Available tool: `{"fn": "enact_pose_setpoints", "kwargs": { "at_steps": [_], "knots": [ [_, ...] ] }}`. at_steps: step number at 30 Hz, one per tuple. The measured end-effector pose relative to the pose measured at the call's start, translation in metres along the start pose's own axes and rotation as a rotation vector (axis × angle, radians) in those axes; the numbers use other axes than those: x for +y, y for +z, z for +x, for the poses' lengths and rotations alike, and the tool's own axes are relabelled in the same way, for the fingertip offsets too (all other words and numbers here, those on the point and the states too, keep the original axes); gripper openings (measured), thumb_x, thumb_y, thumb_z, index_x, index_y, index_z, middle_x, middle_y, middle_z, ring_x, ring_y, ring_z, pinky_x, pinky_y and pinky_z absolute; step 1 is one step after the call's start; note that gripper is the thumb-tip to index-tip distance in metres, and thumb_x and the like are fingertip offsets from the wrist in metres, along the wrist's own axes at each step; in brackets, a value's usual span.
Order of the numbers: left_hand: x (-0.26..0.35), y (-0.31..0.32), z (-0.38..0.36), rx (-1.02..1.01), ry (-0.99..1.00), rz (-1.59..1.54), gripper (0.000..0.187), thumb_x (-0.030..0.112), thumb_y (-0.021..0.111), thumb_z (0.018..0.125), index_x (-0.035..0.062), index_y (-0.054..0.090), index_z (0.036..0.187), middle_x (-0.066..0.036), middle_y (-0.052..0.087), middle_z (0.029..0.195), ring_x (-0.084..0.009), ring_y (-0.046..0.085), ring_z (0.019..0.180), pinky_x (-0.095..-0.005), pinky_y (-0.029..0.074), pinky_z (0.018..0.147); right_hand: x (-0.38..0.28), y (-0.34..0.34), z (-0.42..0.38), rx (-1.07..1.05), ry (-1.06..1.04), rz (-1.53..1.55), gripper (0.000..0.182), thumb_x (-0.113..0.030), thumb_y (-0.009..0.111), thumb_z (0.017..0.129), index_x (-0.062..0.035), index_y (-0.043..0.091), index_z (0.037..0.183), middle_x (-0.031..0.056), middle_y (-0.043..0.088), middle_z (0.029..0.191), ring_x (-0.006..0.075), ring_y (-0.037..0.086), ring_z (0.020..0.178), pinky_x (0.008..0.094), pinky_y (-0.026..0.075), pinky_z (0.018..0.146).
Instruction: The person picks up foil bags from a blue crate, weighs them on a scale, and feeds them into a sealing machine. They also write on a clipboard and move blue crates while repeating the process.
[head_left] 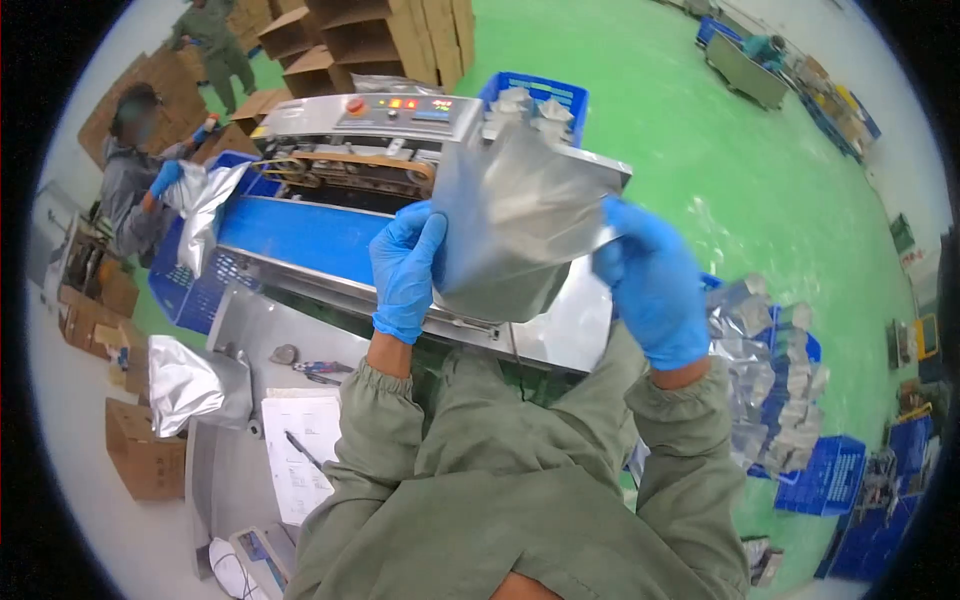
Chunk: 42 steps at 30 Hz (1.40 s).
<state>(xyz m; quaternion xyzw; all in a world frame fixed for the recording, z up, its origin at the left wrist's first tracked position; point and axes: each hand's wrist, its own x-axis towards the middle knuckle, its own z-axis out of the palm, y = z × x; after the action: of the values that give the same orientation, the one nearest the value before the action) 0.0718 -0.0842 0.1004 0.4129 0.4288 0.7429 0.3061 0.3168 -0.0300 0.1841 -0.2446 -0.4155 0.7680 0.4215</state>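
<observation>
A silver foil bag is held up in front of me, its upper part smeared by motion. Blue-gloved, my left hand pinches the bag's left edge, thumb against the front. My right hand, in a blue glove too, closes on the bag's right edge near the top; its fingertips are partly blurred. Just behind the bag stands a band sealing machine with lit red displays and a blue conveyor belt. The bag hides part of the machine's right end.
A co-worker at the left handles another foil bag. Filled foil bags stand in blue crates at my right. A blue crate sits behind the machine. Papers with a pen and a foil bag lie left.
</observation>
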Motion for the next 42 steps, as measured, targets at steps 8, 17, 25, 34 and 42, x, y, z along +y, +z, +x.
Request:
{"fn": "enact_pose_setpoints", "kwargs": {
  "at_steps": [8, 17, 25, 34, 42],
  "knots": [
    [-0.007, -0.002, 0.008, 0.184, 0.058, -0.05, 0.011, 0.015, 0.062, 0.089, 0.0035, 0.063, 0.088, 0.005, 0.058, 0.078, -0.0029, 0.047, 0.071, -0.0178, 0.04, 0.064, 0.066, 0.01, 0.013, 0.272, -0.742, -0.951, 0.01, -0.009, 0.065, 0.078, -0.0025, 0.063, 0.086, 0.0053, 0.055, 0.072, 0.0156, 0.052, 0.066, 0.0279, 0.043, 0.061],
    [-0.029, -0.025, 0.049, 0.23, -0.021, -0.059, 0.013, 0.016, 0.061, 0.089, 0.0028, 0.062, 0.089, 0.003, 0.058, 0.076, -0.0036, 0.047, 0.068, -0.0192, 0.04, 0.061, 0.1, -0.013, 0.052, 0.397, -0.752, -0.644, 0.004, -0.002, 0.061, 0.079, -0.0007, 0.06, 0.075, 0.0053, 0.056, 0.071, 0.0113, 0.047, 0.063, 0.0261, 0.039, 0.059],
    [-0.048, -0.02, 0.075, 0.182, -0.099, 0.308, 0.021, 0.019, 0.062, 0.087, -0.0004, 0.063, 0.079, 0.002, 0.056, 0.066, -0.0056, 0.046, 0.06, -0.0239, 0.039, 0.055, 0.112, -0.032, 0.055, 0.643, -0.495, -0.321, 0.013, -0.007, 0.059, 0.081, -0.0008, 0.062, 0.07, -0.0036, 0.049, 0.061, 0.0042, 0.04, 0.059, 0.0217, 0.03, 0.054],
    [-0.112, -0.076, 0.066, -0.031, -0.302, 0.837, 0.035, 0.029, 0.064, 0.078, -0.0018, 0.061, 0.063, -0.012, 0.054, 0.052, -0.017, 0.053, 0.049, -0.0342, 0.042, 0.053, 0.166, -0.082, 0.059, 0.572, -0.25, -0.535, 0.025, -0.009, 0.06, 0.075, 0.0, 0.049, 0.055, -0.0024, 0.039, 0.054, 0.0073, 0.036, 0.055, 0.027, 0.03, 0.051],
    [-0.124, -0.116, 0.101, -0.025, -0.375, 0.873, 0.035, 0.032, 0.062, 0.078, 0.0003, 0.064, 0.063, -0.011, 0.057, 0.052, -0.0186, 0.056, 0.046, -0.0335, 0.046, 0.049, 0.184, -0.066, 0.097, 0.434, -0.23, -0.659, 0.025, -0.015, 0.061, 0.077, 0.0027, 0.056, 0.06, 0.0015, 0.044, 0.052, 0.0085, 0.038, 0.053, 0.0289, 0.032, 0.049]
  ]
}}
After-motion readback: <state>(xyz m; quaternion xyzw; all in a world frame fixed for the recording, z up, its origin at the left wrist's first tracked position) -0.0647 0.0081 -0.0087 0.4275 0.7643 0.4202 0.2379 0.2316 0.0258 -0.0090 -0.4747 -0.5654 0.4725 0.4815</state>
